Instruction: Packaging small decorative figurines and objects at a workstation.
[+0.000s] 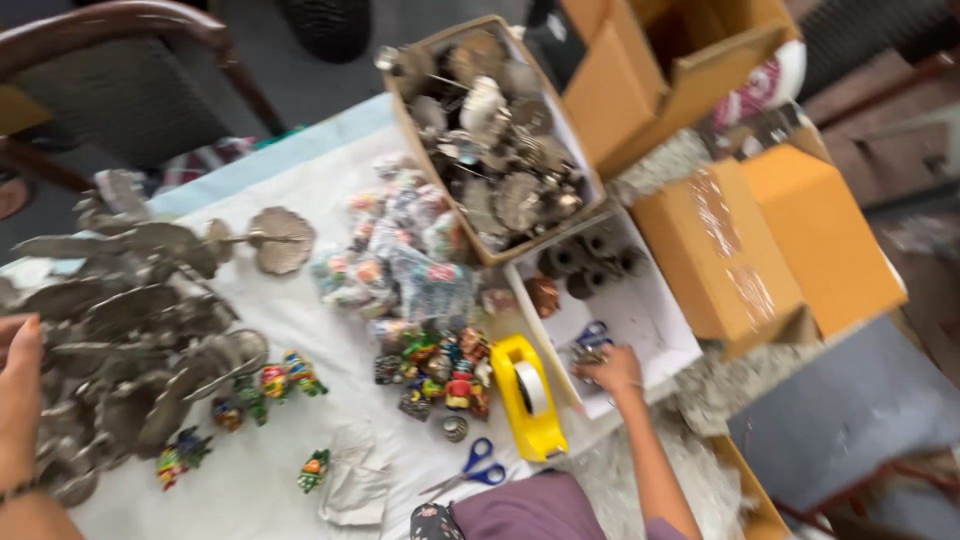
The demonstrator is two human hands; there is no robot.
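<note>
**Reaching into the white tray for the blue-handled piece**

Head view: my right hand [612,368] stretches out over the near corner of the shallow white tray [650,320], fingers curled down onto a small blue-handled thing [592,338] lying there. It looks like scissors or a small tool, but the frame is blurred, and I cannot tell whether my fingers have closed on it or only touch it. I judge it light and stiff, with hard smooth loops; the handles are the place to pinch, away from any blades.

My left hand [20,400] sits at the left edge of the picture, flat and loosely open, holding nothing, just beside the heap of grey metal leaf-shaped pieces [130,330]. Those look thin and sharp-rimmed, likely to snag and clatter.

Room is tight: the yellow tape dispenser [528,395] stands just beside my right wrist, and the painted figurines [440,370] crowd its far side. A second pair of blue scissors [480,465] lies near the table's front edge. The tray's bare white floor gives the freest path.
</note>
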